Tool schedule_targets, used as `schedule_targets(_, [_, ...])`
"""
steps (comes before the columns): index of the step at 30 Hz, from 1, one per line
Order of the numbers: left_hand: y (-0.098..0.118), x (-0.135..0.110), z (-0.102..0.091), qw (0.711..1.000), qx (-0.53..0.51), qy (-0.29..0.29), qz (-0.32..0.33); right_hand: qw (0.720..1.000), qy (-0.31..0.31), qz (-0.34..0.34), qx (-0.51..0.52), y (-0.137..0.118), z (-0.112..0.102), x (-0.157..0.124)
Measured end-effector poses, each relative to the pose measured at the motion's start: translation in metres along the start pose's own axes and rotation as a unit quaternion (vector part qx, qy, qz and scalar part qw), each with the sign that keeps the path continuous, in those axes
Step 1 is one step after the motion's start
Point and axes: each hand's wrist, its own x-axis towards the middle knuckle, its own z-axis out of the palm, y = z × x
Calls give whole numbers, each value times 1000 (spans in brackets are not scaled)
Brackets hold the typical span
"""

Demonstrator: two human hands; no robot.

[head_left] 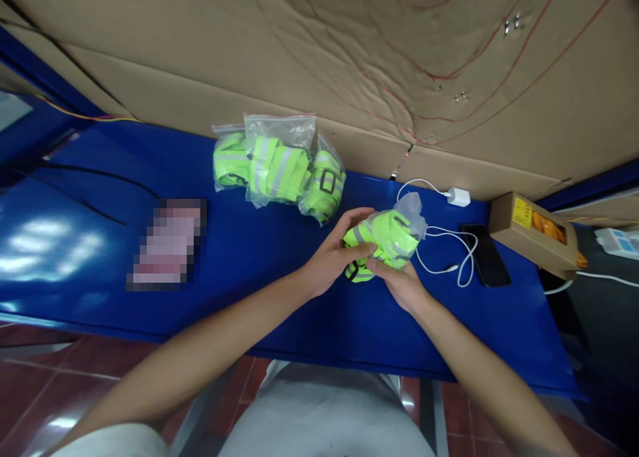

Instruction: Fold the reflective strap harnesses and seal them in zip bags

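Between my two hands is a bundle of neon-yellow reflective strap (394, 234), partly inside a clear plastic bag whose loose end sticks out at the upper right. My left hand (332, 254) grips its left side, thumb across the front. On its lower right, my right hand (399, 281) is closed around it with the thumb pressed on the front. A black buckle shows at the bundle's lower left. Farther back, several similar bagged reflective straps (279, 167) lean together against the cardboard; the rightmost shows a black buckle.
The blue table (279, 257) backs onto a cardboard panel (200, 84) with red wires. At right lie a white charger (458, 197) with its cable, a black phone (485, 254) and a cardboard box (534, 234) with orange contents. A blurred-out rectangular object (170, 244) lies left.
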Motion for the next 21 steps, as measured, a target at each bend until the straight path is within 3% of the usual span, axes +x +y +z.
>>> schedule_targets(3, [-1,-1,2,1000,1,8,-6,999,-12,-21,-25,2,-3,1])
schedule_targets(7, [-4,-1,8,999,-22,24,-3,996,39,-47,-67,5,-2,1])
schedule_targets(12, [-5,-1,17,995,-10,97,-18,989,67,-60,-120,7,5,-1])
schedule_targets(17, [-7,-1,19,990,-35,138,-7,997,72,-27,-25,6,8,1])
schedule_targets(21, [-9,-1,20,990,-38,138,15,992,95,-5,78,1,11,3])
